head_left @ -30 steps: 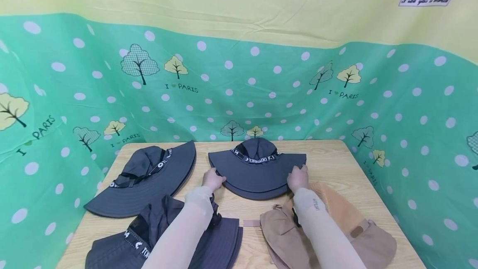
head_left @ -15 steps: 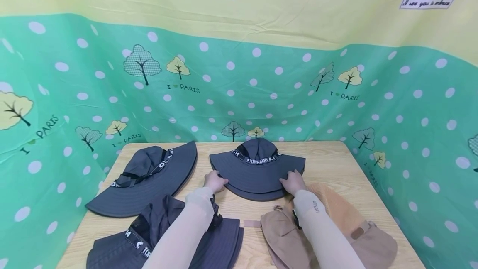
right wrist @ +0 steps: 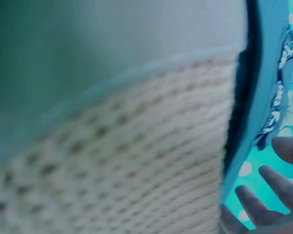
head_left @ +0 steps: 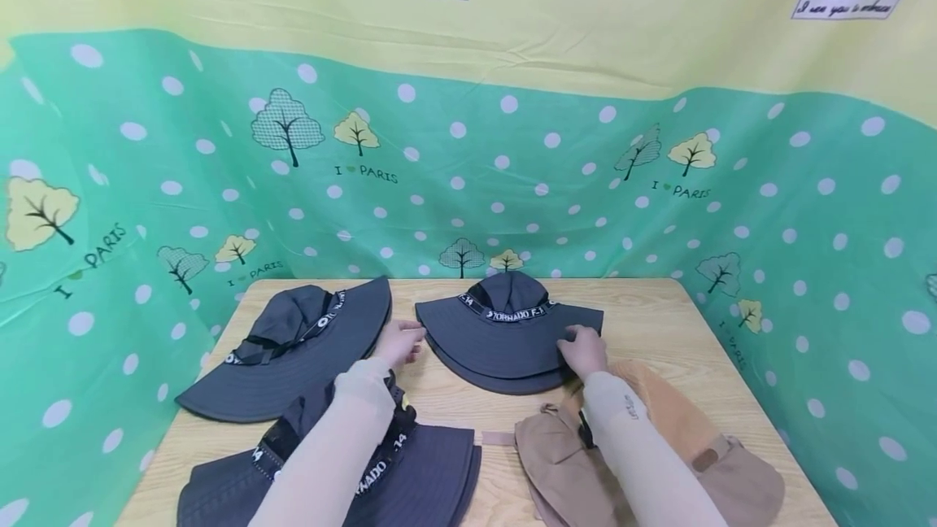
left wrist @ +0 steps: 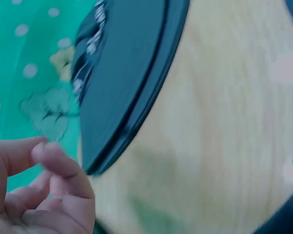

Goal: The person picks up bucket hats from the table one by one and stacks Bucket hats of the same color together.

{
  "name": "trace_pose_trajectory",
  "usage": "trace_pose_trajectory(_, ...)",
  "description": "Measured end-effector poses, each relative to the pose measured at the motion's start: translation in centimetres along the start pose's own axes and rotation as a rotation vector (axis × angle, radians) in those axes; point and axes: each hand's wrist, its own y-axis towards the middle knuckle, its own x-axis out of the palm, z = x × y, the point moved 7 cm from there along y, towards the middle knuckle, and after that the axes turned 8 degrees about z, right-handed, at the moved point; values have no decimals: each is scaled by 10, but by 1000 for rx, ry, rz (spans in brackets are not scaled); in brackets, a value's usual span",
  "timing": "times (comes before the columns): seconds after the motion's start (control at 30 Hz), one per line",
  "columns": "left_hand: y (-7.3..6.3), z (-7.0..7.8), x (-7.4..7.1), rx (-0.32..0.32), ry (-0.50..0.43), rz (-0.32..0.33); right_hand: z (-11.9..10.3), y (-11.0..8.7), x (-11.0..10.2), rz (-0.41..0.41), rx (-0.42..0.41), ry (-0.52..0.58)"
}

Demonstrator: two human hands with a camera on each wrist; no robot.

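A dark grey wide-brimmed sun hat (head_left: 505,340) with a white-lettered band lies at the back middle; a second brim edge shows beneath its brim. My right hand (head_left: 584,350) is at this hat's right brim, and the right wrist view shows its fingers (right wrist: 278,187) extended and spread, holding nothing. To the left of the same hat hovers my left hand (head_left: 398,341), its fingers loosely bent with nothing between them. It overlaps the edge of another dark sun hat (head_left: 285,360) at the back left. In the left wrist view the middle hat's brim (left wrist: 132,83) stands beyond the fingertips.
Another dark sun hat (head_left: 432,470) lies front left under my left forearm. A tan hat (head_left: 564,462) with an orange-tan mesh crown (head_left: 662,405) sits front right under my right forearm. The wooden table (head_left: 644,307) meets a green dotted cloth (head_left: 498,210) on three sides.
My left hand has come off the middle hat's left brim and moved left. My right hand has loosened and risen slightly at the right brim. The middle hat stays in place.
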Motion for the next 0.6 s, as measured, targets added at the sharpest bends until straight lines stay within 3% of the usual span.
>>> trace_pose_trajectory(0.17,4,9,-47,10,-25,89,-11,-2,0,9,20,121)
trace_pose_trajectory(0.27,9,5,-81,7,-9,166,-20,-6,3,-7,22,197)
trace_pose_trajectory(0.33,10,0,-105,9,50,226,-25,-10,5,-16,23,237)
trace_pose_trajectory(0.47,4,-6,-150,28,272,341,-35,-17,10,-28,17,312)
trace_pose_trajectory(0.6,-4,-9,-184,31,450,396,-43,-24,15,-53,4,374)
